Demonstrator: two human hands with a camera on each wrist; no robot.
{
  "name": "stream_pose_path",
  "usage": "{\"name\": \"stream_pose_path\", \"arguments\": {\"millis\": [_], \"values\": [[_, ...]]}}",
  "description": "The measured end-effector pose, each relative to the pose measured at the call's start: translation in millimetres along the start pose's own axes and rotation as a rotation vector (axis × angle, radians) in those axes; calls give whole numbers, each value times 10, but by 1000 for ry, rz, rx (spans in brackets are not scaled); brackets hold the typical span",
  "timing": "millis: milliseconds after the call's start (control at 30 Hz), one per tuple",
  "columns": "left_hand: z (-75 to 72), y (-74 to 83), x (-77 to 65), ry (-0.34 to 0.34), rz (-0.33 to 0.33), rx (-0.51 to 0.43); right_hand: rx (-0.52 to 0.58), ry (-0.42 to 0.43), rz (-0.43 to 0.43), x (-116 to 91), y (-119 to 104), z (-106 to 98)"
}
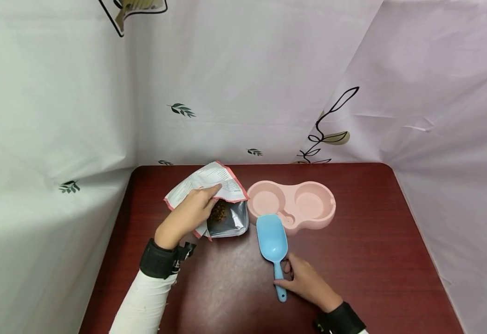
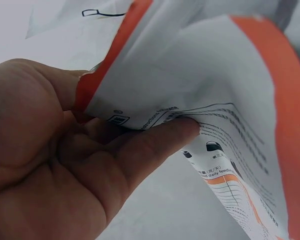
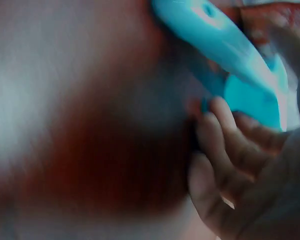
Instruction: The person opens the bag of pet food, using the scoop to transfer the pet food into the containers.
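Note:
A white foil bag [image 1: 209,178] with a red border and printed text lies open at the table's left. Brown kibble [image 1: 218,212] shows inside its silvery mouth. My left hand [image 1: 191,213] pinches the bag's flap, one finger stretched over the print; the left wrist view shows the bag's edge [image 2: 102,65] beside the thumb. A light blue scoop [image 1: 272,239] lies in front of a pink double bowl [image 1: 290,194], its blade near the bowl's edge. At its handle, my right hand [image 1: 310,283] has the thumb across; the fingers [image 3: 225,145] are bent and look apart from it.
The dark red wooden table [image 1: 364,232] has rounded far corners. Behind and beside it hangs a pale cloth [image 1: 247,83] with leaf prints. The bag and the pink bowl stand side by side, nearly touching.

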State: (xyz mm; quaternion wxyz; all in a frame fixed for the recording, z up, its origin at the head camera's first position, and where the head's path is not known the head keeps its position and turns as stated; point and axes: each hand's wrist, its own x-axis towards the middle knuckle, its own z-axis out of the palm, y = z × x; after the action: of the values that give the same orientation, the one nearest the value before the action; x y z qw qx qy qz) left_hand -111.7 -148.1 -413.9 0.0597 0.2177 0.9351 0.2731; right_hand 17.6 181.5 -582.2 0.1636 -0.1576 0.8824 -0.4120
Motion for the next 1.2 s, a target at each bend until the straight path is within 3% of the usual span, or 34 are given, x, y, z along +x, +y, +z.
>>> {"name": "stream_pose_path", "arguments": {"millis": [167,700,900,1000,1200], "values": [[3,4,6,-11,-9,-2,-26,-33,99,19,-57,51],[3,2,3,3,2,-3,39,-99,101,-5,-59,-36],[14,-13,7,15,9,6,88,-83,105,-38,-25,-99],[17,-19,7,27,18,15,164,-88,97,-52,10,-133],[14,-14,10,25,3,16,518,-209,91,-59,81,-193]]}}
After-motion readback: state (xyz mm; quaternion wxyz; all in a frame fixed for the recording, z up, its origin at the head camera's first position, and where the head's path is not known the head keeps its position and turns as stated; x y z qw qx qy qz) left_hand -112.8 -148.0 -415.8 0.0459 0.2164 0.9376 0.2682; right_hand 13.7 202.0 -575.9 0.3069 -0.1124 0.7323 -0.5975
